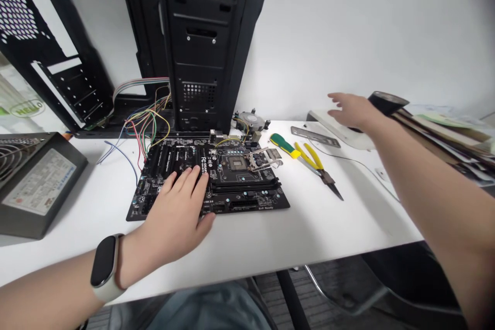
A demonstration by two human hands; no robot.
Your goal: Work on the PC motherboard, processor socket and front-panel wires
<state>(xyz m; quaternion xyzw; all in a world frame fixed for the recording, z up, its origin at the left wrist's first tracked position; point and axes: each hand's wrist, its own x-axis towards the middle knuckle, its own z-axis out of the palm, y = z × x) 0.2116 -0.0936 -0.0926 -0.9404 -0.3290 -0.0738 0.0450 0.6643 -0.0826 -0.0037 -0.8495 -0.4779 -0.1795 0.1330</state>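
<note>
"Where's the motherboard [247, 201] sitting?"

"Flat on the white table [266, 247], just in front of the black computer case [197, 36]. It's a black board with long slots, and near its middle is a square chip socket [237, 163] with a metal clamp [263, 159] lifted beside it."

"And the hands?"

"The left hand [180, 206] lies palm down on the motherboard, fingers spread over the slots, gripping nothing. A band watch [104, 268] sits on that wrist. The right hand [350, 111] is well to the right of the motherboard, open wide with its fingers apart, above a curved white piece [336, 126]. I can't tell whether it's touching that."

"What else is around the board?"

"To its right lie a green-and-yellow screwdriver [284, 144], yellow-handled pliers [319, 170] and a metal strip [315, 136]. Behind it are a small fan [251, 120] and colored wires [149, 124] from the case. To its left sits a gray power supply [36, 180], cut off by the edge of the view."

"Anything hard to make out?"

"The left hand hides part of the motherboard, and the board's print is too small to read. Far to its right, a dark round object [386, 103] by the right wrist can't be identified, and a stack of papers [436, 129] runs out of view."
</note>
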